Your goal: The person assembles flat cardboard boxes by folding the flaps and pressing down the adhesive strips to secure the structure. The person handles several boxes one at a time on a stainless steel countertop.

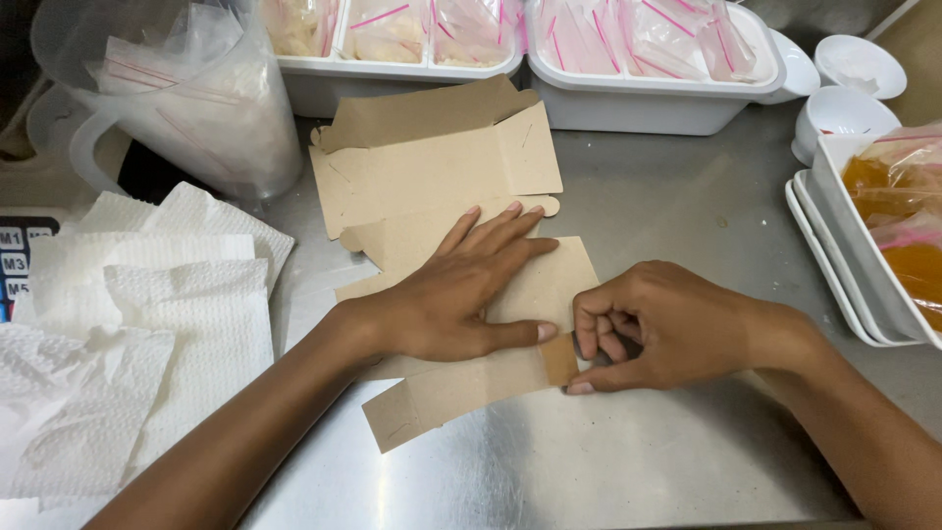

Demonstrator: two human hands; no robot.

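Far to the left of the left hand (453, 299), white paper towels (137, 324) lie spread and overlapping on the steel counter (628, 461), with the edge of a keypad (14, 257) beyond them. Above those, up and left of the hand, stands a clear plastic jug (186, 93) stuffed with small zip bags. The left hand lies open and flat, palm down with fingers spread, pressing on an unfolded brown cardboard box blank (461, 378) that rests on the counter beneath it. Just past its fingertips lies a second flat cardboard blank (432, 162). Farther off, white tubs (648, 103) hold clear bags with red seal strips. Immediately right of the left thumb, the right hand (667, 329) is curled, its thumb and bent fingers pinching a small side flap (559, 361) of the pressed blank. Right of that hand, at the counter's edge, stacked white trays (834, 260) carry bags of orange liquid (908, 211), with two small white cups (849, 83) behind them.
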